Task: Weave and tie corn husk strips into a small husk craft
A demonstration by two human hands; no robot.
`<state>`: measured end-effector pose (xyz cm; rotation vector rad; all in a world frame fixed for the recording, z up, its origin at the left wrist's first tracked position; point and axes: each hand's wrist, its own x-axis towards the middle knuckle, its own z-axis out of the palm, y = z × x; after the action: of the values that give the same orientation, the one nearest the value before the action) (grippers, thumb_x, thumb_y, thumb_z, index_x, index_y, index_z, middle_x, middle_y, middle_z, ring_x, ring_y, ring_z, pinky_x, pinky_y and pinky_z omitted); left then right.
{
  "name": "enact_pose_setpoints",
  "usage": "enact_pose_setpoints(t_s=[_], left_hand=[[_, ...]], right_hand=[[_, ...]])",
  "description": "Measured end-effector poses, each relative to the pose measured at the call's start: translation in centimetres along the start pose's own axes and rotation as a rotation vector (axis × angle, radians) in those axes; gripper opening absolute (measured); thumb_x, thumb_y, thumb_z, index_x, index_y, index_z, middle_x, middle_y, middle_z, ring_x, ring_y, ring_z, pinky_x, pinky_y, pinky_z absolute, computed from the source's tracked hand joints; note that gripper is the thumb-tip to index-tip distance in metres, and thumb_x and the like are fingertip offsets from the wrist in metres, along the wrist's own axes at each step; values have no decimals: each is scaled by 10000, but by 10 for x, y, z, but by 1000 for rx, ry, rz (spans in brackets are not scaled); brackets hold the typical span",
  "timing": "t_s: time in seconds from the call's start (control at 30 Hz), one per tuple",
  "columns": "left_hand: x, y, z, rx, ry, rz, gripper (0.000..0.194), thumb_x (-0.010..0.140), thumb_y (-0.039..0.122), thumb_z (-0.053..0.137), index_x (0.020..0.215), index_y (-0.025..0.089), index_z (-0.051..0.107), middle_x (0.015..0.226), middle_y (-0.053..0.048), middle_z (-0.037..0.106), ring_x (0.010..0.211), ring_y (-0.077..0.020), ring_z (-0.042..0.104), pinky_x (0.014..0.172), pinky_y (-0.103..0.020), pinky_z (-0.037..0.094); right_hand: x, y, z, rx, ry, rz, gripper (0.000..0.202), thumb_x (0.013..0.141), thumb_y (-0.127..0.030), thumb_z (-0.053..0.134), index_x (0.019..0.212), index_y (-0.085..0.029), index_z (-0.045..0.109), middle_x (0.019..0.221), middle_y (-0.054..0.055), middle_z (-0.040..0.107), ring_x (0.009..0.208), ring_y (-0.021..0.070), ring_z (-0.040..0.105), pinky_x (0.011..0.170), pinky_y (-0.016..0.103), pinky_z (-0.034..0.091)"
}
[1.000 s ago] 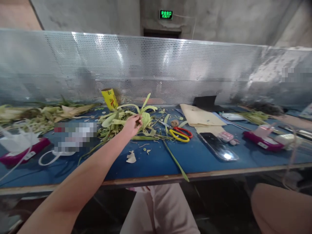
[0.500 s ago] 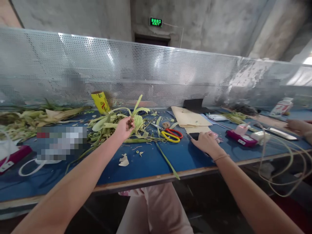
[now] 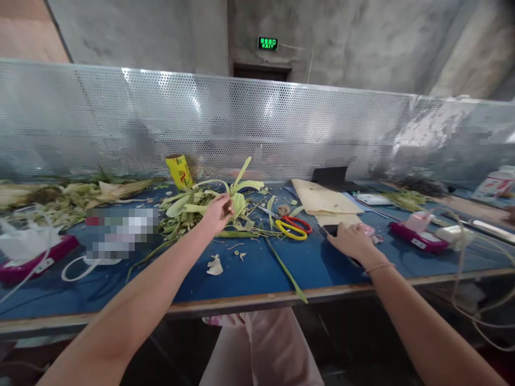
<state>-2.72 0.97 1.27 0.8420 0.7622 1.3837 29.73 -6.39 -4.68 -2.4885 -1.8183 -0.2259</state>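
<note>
My left hand (image 3: 220,211) pinches a small bunch of pale green leaf strips (image 3: 246,181), with the long blades fanning upward. Below and behind it lies a heap of similar leaves (image 3: 177,210). My right hand (image 3: 353,242) curls over a dark flat object that looks like a phone (image 3: 331,230), mostly hidden under the palm. Scissors (image 3: 293,227) with one red and one yellow handle lie between my hands, near a small brown ball of twine (image 3: 284,209). A single green strip (image 3: 287,272) reaches the table's front edge.
Brown paper (image 3: 322,197) lies behind my right hand. Magenta power strips (image 3: 416,237) with white cables sit on both sides. A yellow tube (image 3: 179,171) stands against the perforated metal screen (image 3: 249,118). Leaf scraps (image 3: 214,265) dot the blue tabletop (image 3: 249,284).
The view has turned slightly left, so everything appears further right. Both hands keep nearly the same place and hold. Another person's hand at the right edge has mostly left the view.
</note>
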Motion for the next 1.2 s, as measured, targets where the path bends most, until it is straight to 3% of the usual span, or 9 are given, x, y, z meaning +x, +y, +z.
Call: enact_pose_setpoints(t_s=[0.2, 0.47, 0.63, 0.97, 1.1, 1.2], left_hand=[[-2, -2, 1, 55, 3, 45, 91, 723, 131, 525, 664, 157, 461, 549, 26, 531, 430, -50, 480, 477, -180, 415], [-2, -2, 3, 58, -2, 61, 106, 754, 105, 477, 661, 150, 452, 551, 27, 533, 431, -53, 495, 474, -182, 427], [-1, -3, 3, 81, 8, 42, 103, 769, 115, 466, 675, 153, 452, 566, 32, 529, 431, -48, 496, 473, -182, 438], [-3, 1, 7, 120, 36, 52, 99, 777, 113, 449, 689, 157, 457, 571, 42, 516, 418, -45, 479, 467, -191, 440], [-2, 1, 7, 113, 40, 56, 103, 779, 114, 446, 685, 156, 453, 566, 41, 515, 419, -44, 476, 461, -184, 432], [-1, 1, 6, 110, 30, 52, 117, 780, 111, 439, 670, 152, 447, 564, 38, 514, 418, -43, 475, 460, -180, 427]], right_hand=[[3, 4, 3, -30, 13, -112, 439, 769, -376, 377, 1006, -41, 533, 993, 265, 548, 1001, 378, 477, 812, 505, 298], [2, 7, 5, 3, 49, -71, 472, 761, -456, 411, 1006, -71, 529, 1005, 253, 549, 1014, 378, 478, 807, 483, 318], [-6, 11, -2, 20, 45, 32, 695, 705, -603, 426, 1053, -4, 469, 1023, 285, 527, 1011, 385, 485, 808, 432, 344], [-18, 17, -4, 53, 8, 90, 676, 718, -550, 458, 1069, 27, 471, 1063, 302, 513, 1035, 365, 487, 853, 411, 344], [-14, 30, 3, 216, 34, 64, 735, 688, -597, 460, 1151, -27, 439, 1108, 269, 522, 1068, 363, 477, 872, 430, 355], [-10, 51, 15, 524, 96, 47, 577, 761, -522, 372, 1163, -117, 458, 1132, 173, 554, 1052, 275, 522, 880, 369, 391]])
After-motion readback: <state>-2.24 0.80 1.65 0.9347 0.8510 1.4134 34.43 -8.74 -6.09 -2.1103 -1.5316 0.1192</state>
